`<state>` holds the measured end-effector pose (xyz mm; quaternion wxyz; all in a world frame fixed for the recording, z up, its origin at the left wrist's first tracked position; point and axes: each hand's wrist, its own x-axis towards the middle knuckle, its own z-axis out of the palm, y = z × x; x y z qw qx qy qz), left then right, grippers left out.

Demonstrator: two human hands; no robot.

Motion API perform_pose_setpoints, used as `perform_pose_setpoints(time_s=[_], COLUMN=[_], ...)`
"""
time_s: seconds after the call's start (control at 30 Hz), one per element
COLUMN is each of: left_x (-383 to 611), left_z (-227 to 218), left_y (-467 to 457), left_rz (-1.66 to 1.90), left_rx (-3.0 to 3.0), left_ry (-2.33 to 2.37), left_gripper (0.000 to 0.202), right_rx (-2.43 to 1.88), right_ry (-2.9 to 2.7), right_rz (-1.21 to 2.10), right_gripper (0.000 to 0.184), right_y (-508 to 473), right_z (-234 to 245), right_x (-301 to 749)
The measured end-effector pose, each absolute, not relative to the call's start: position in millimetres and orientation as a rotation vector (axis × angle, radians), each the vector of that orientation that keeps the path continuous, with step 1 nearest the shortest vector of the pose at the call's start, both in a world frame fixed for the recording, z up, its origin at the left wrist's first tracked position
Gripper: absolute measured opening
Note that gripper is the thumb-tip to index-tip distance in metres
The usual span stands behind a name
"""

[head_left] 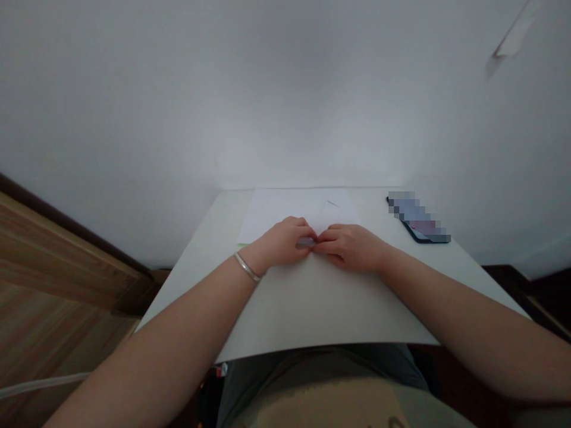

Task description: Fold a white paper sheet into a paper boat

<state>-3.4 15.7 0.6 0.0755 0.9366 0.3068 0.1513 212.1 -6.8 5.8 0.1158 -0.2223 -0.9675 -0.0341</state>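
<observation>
Fingers (328,235) of left hand (285,241) and right hand (354,245) pinch pale paper (306,242), tabletop (321,303) spreading to its near edge (328,343).

A single camera, worn on the person's head, looked forward and down from above the lap (330,404) at 6 o'clock. It sat near the surface (312,309), with the left grip (288,242) and right grip (352,246) close to mid-view. The wall (285,89) faced it across 12 o'clock. The view spread wide, taking in wood panelling (49,297) toward 8 o'clock and forearms entering from about 8 and 4.
</observation>
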Motion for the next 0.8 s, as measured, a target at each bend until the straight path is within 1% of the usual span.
perform_pose_setpoints(time_s=[0.33,0.57,0.8], left_x=[-6,-12,-15], left_z=[1,0,-1], left_y=[18,23,25], left_rz=[0.397,0.348,0.344], left_rx=[2.779,2.680,2.654], left_ry=[0.875,0.775,0.733], left_gripper=[0.024,0.033,0.035], right_rx=[-0.625,-0.681,-0.735], right_ry=[-2.840,-2.866,-2.831], right_rz=[-0.149,-0.115,-0.046], right_gripper=[0.031,0.029,0.029], right_y=[-8,-4,-1], right_z=[5,5,6], right_x=[213,215,221])
